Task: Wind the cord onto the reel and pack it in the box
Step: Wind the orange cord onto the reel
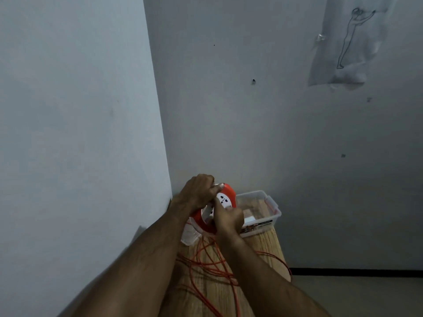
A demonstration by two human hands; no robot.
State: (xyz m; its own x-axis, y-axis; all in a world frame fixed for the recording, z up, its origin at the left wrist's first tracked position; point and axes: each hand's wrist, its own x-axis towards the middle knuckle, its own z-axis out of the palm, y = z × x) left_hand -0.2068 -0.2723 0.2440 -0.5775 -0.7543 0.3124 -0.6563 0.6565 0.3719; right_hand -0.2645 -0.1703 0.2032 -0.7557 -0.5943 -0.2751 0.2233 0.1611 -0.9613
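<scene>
An orange reel (230,195) with a white socket face stands tilted above the wooden table (263,245). My left hand (198,193) grips its top rim from the left. My right hand (227,219) is closed on the reel's white front, one finger pointing up along the face. Loose orange cord (206,264) lies in loops on the table below the reel and trails off toward me. A clear plastic box (271,208) sits open just behind and right of the reel, with a small white item and a printed label inside.
The table stands in a corner, with a wall close on the left and another behind. A clear lid (188,236) lies under the reel at the left. The table's right edge drops to a grey floor.
</scene>
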